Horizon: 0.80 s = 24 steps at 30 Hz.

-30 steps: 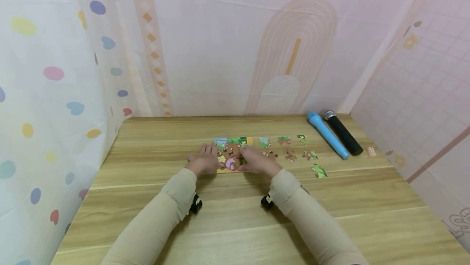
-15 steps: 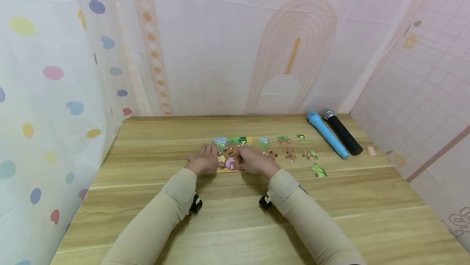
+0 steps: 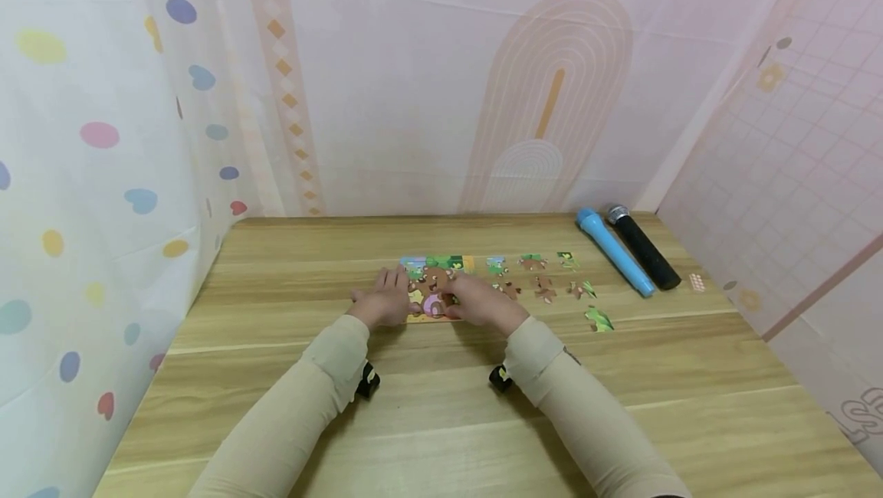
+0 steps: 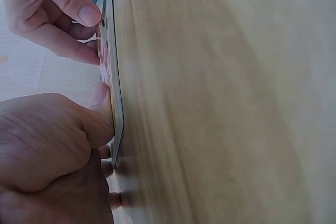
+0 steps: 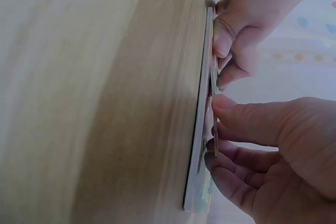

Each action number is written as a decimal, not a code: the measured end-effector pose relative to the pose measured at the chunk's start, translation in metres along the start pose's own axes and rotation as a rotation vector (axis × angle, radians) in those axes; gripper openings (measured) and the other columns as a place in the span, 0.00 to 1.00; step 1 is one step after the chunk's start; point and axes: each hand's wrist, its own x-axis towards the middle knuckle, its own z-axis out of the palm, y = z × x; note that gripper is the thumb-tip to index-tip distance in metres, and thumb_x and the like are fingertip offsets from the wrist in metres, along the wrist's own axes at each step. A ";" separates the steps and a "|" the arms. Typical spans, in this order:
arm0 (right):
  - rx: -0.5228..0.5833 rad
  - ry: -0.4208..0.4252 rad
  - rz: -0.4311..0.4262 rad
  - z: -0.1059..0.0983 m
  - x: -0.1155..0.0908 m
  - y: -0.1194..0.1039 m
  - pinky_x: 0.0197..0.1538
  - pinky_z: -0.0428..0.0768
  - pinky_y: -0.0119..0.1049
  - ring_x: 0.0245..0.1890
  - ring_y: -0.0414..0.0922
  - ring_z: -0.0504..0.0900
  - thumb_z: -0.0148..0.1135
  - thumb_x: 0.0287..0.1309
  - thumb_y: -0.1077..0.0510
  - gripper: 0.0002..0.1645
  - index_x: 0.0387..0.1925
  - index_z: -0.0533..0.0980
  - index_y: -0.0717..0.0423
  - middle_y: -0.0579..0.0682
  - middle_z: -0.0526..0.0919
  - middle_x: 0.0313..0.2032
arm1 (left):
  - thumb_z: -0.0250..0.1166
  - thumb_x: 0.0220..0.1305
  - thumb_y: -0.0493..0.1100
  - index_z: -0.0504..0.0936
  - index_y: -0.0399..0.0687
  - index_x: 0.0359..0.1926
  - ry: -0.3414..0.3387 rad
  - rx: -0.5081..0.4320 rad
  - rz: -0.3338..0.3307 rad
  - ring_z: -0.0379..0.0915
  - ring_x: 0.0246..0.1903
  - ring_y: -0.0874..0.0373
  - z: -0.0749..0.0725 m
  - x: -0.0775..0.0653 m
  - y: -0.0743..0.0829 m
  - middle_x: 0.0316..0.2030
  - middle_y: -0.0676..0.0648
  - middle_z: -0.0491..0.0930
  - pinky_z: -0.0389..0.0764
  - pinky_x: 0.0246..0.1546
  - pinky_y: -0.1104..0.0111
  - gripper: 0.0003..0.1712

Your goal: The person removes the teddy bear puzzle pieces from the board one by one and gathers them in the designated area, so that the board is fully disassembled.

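A puzzle board (image 3: pixel 434 261) with a brown bear picture lies flat on the wooden table, between both hands. My left hand (image 3: pixel 383 301) rests at its left end with fingers stretched forward; in the left wrist view the thumb (image 4: pixel 103 109) presses on the board's face. Over the right part of the board, my right hand (image 3: pixel 483 303) pinches a thin puzzle piece (image 5: pixel 216 135) between thumb and fingers. That piece slants low against the board's surface in the right wrist view. The right hand covers the board's right portion in the head view.
Right of the board lie several loose puzzle pieces, including a brown one (image 3: pixel 545 289) and a green one (image 3: pixel 599 319). Farther right are a blue microphone (image 3: pixel 616 253) and a black microphone (image 3: pixel 645 247). A patterned curtain (image 3: pixel 393 99) hangs along the table's back.
The right hand shifts only very slightly over the board, keeping its pinch. The left hand and the loose pieces stay in place.
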 end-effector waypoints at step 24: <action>-0.027 0.036 0.019 -0.001 -0.007 0.007 0.40 0.76 0.37 0.37 0.43 0.75 0.64 0.69 0.59 0.11 0.50 0.82 0.57 0.51 0.78 0.44 | 0.50 0.79 0.55 0.28 0.38 0.80 -0.001 0.013 -0.012 0.23 0.79 0.41 -0.002 -0.002 0.003 0.80 0.38 0.27 0.33 0.62 0.23 0.49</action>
